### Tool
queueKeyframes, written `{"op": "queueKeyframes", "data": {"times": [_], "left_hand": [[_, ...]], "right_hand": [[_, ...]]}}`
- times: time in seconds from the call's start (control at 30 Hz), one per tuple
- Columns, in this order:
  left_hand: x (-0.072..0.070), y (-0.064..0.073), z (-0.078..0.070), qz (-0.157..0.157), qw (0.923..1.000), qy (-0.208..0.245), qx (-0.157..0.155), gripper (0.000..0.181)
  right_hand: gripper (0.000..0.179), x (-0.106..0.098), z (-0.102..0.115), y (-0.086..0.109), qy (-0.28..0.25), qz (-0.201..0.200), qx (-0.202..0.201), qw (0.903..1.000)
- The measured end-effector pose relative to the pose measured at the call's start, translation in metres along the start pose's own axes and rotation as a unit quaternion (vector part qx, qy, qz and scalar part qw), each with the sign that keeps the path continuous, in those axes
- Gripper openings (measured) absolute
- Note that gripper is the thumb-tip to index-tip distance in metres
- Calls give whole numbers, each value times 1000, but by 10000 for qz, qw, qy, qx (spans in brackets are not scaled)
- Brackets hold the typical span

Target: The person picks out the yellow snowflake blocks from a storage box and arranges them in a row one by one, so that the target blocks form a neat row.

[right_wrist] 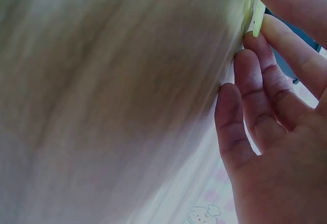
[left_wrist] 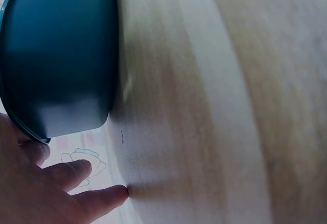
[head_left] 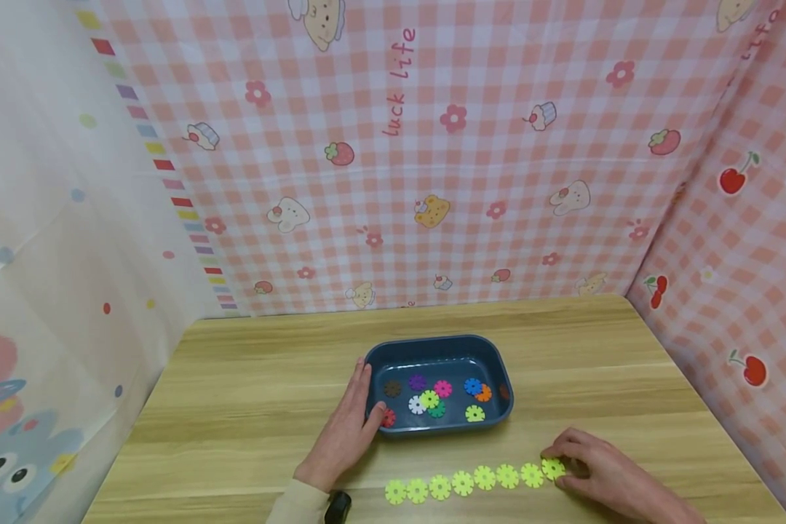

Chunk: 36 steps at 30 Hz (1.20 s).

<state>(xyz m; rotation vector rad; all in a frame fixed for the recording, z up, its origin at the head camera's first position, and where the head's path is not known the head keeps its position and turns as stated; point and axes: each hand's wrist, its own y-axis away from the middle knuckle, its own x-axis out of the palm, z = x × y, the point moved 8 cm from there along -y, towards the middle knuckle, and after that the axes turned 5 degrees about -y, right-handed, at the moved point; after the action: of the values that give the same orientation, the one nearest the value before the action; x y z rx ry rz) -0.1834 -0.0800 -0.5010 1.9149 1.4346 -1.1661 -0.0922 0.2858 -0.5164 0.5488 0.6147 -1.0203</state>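
Observation:
My left hand (head_left: 343,429) holds the left end of a dark blue tray (head_left: 442,431), thumb over the rim and fingers along the outer wall. In the left wrist view, the spread fingers (left_wrist: 71,173) reach past the tray's corner (left_wrist: 76,116) toward the tabletop. My right hand (head_left: 596,466) pinches a yellow-green notched plastic disc (head_left: 553,469) between thumb and fingers, at the right end of a row of several like discs (head_left: 462,482). The right wrist view shows this disc (right_wrist: 259,17) tilted edge-on between the fingertips.
Inside the tray lie several notched discs of mixed colours, among them a purple disc (head_left: 417,382), a blue disc (head_left: 473,386) and a red disc (head_left: 388,418). The wooden table (head_left: 249,393) meets a checked cloth wall (head_left: 393,255) at the back, with cloth at both sides.

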Motion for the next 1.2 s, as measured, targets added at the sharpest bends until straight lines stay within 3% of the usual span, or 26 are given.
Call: {"op": "queueKeyframes", "data": {"times": [0.23,0.57,0.8,1.2], "left_hand": [[-1,0,0,1,10000,-18,-24,70],[0,0,1,24,10000,-35,-39,71],[0,0,1,12,10000,-4,-55,71],[0,-1,1,4,10000,-22,-96,71]], "right_hand": [[25,2,3,1,152,112,-251,9995],[28,-1,4,0,108,66,29,9999],[19,-16,26,-6,450,-644,-401,9961],[11,-31,76,-27,592,-1747,-1167,9759]]}}
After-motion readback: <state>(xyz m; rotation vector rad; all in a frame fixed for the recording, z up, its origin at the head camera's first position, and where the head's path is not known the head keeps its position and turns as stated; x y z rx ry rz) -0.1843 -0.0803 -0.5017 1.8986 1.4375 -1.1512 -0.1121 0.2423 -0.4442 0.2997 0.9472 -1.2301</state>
